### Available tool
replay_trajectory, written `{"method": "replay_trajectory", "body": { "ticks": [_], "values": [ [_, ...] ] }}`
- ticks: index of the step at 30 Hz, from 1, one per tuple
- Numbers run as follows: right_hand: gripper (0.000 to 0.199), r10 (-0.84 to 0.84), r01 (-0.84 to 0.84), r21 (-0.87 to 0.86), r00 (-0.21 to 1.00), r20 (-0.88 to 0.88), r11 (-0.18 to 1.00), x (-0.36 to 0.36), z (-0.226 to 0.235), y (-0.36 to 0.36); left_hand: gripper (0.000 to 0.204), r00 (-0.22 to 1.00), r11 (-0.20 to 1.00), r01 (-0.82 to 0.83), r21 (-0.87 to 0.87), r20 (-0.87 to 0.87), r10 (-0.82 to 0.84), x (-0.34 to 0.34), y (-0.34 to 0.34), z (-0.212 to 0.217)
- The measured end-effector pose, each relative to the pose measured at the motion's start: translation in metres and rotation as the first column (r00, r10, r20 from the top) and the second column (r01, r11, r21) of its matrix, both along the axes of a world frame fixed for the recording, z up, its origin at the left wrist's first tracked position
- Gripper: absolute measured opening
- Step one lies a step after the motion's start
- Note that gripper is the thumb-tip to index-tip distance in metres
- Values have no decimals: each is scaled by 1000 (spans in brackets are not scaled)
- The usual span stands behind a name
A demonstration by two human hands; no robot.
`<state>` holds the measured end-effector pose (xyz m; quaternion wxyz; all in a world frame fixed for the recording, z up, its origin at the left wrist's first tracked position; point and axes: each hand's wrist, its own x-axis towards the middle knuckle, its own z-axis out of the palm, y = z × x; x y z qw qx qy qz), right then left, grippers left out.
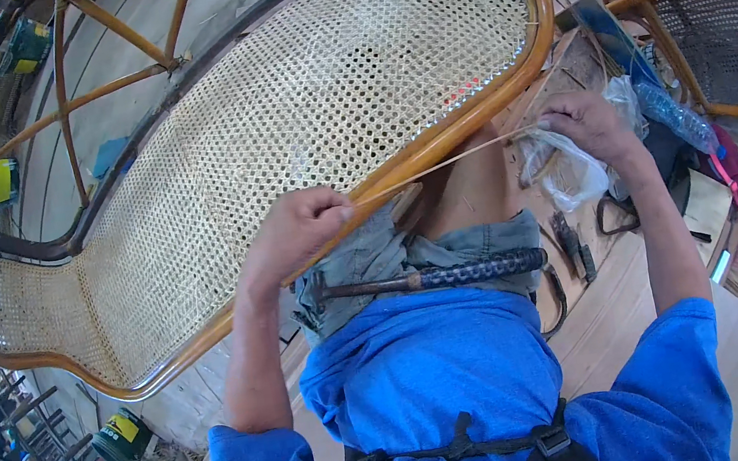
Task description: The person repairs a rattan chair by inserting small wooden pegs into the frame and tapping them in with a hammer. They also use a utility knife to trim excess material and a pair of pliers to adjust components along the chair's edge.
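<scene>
A thin pale cane strip [454, 157] is stretched between my two hands, just above the frame's near edge. My left hand [299, 230] is closed on its left end, close to the rounded wooden rail [458, 125]. At the other end, my right hand [589, 128] pinches the strip beside a clear plastic bag [567, 170]. Beyond them lies a long curved chair frame filled with woven cane webbing [276, 129]. Across my lap rests a slim tool with a dark braided handle [481, 269].
Dark hand tools [572, 246] lie on the wooden floor right of my legs. A clear plastic bottle [672, 120] stands near another cane-seated chair [709, 3] at right. Green tins [122, 438] sit at the left, with a wooden cross-braced frame [114, 25] at the upper left.
</scene>
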<state>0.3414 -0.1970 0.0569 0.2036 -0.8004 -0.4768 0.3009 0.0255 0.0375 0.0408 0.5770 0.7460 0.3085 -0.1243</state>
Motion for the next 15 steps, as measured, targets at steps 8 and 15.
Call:
{"method": "replay_trajectory", "body": {
  "ticks": [8, 15],
  "values": [
    [17, -139, 139, -180, 990, 16, 974, 51, -9, -41, 22, 972, 988, -140, 71, -179, 150, -30, 38, -1],
    [20, -196, 213, -181, 975, 106, 960, 81, -23, -60, 20, 931, 938, -213, 275, -235, 280, -83, 73, -3]
  ]
}}
